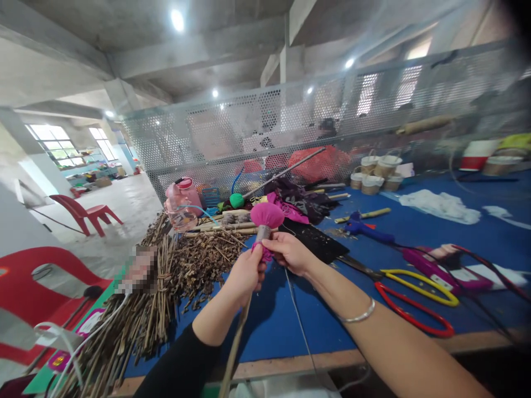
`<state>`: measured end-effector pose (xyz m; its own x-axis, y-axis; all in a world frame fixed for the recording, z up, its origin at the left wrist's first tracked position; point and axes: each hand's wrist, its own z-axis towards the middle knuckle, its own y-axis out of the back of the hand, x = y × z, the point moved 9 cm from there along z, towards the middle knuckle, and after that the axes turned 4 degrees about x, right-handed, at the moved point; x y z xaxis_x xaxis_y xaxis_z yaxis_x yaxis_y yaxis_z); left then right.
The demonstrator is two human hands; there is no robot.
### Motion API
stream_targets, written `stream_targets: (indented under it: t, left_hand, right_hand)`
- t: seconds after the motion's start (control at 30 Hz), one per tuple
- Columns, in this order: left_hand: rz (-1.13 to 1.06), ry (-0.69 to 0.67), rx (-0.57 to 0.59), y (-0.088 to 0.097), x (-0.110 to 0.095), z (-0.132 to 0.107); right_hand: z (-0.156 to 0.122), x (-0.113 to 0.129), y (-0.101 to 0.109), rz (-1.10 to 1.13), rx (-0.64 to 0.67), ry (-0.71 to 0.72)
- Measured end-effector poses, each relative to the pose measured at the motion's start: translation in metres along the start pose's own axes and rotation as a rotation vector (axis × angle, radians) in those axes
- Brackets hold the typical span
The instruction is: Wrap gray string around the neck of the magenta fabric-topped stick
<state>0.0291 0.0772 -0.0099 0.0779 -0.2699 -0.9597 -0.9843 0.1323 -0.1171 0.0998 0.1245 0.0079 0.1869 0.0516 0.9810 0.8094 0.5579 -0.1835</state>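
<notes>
Two hands meet at frame centre on a stick [234, 342] topped by a pink cloth ball [267, 214]. Left hand [244, 273] closed round the stick under the ball; right hand [290, 251] pinches the neck, thread [296, 309] trailing. Likely light: soft head, stiff stick. Best held at the neck.

blue table [274, 326] bare beneath the hands [290, 253]; twig pile [199, 265] blocks left, scissors [415, 319] right.

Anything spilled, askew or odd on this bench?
Only the heap of dry twigs: it sprawls over the left end of the blue table and overhangs the front edge, with loose bits scattered beside it. The left hand and right hand grip the pink-topped stick.
</notes>
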Motion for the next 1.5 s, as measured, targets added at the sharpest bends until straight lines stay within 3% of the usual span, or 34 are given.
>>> stream_targets:
  t: [0.23,0.37,0.43,0.6,0.73,0.8,0.87,1.0,1.13,1.23,1.33,1.5]
  left_hand:
    - [-0.167,0.018,0.069,0.011,0.000,-0.006]
    - [-0.248,0.051,0.135,0.007,0.003,-0.011]
    - [-0.341,0.099,0.235,0.000,0.005,-0.013]
    - [-0.591,0.178,0.622,-0.023,0.002,-0.024]
    - [-0.675,0.222,0.730,-0.028,0.008,-0.028]
    - [-0.646,0.256,0.699,-0.028,0.015,-0.025]
    - [-0.546,0.269,0.581,-0.022,0.019,-0.017]
    - [-0.353,0.119,0.233,0.002,0.003,-0.004]
    - [-0.120,0.032,0.098,0.003,-0.007,-0.008]
    - [-0.049,0.010,-0.042,0.008,-0.002,-0.007]
    - [-0.150,0.060,-0.038,0.012,0.007,-0.005]
    - [-0.357,0.100,0.118,0.011,0.002,-0.008]
  right_hand:
    - [-0.006,0.018,0.004,-0.106,0.002,0.082]
    - [-0.008,0.020,0.005,-0.019,0.025,0.086]
    - [-0.008,0.016,-0.001,0.053,0.059,0.053]
    - [-0.008,0.011,-0.019,0.151,0.146,0.036]
    - [-0.011,0.009,-0.027,0.152,0.208,0.014]
    - [-0.011,0.007,-0.027,0.159,0.230,-0.001]
    - [-0.010,0.006,-0.023,0.159,0.213,-0.009]
    - [-0.008,0.006,-0.010,0.079,0.127,-0.005]
    - [-0.006,0.005,-0.009,-0.002,0.087,-0.012]
    - [-0.005,0.007,-0.009,-0.037,0.038,0.010]
    - [-0.007,0.015,-0.008,-0.094,-0.008,0.058]
    - [-0.014,0.024,-0.012,-0.092,0.054,0.070]
